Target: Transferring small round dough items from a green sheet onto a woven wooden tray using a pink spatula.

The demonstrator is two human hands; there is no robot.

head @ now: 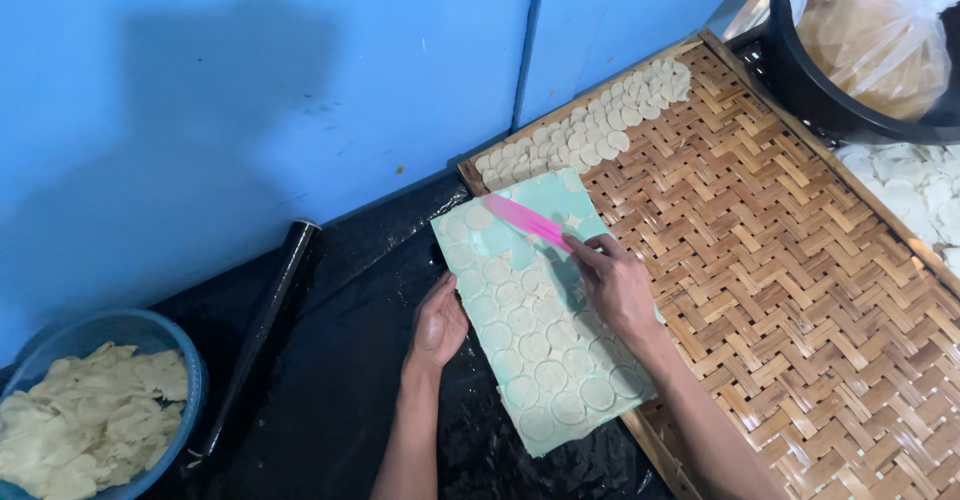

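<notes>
The right hand [615, 285] was clamped on a flat pink plastic scraper [528, 222], its blade pointing toward ten o'clock across the pale green sheet of cut dough rounds [535, 330]. The left hand [438, 325] lay with fingers apart at the sheet's nine o'clock edge, pressing it onto the black-covered counter [340, 380]. At three o'clock lay a woven bamboo tray [780, 260].

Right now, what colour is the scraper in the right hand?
Pink scraper, held by the right hand; head view.

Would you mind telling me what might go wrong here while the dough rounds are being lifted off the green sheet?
The pink scraper in the right hand might tear the thin dough rounds. The green sheet overhangs the woven tray edge and could slip, though the left hand steadies it.
</notes>
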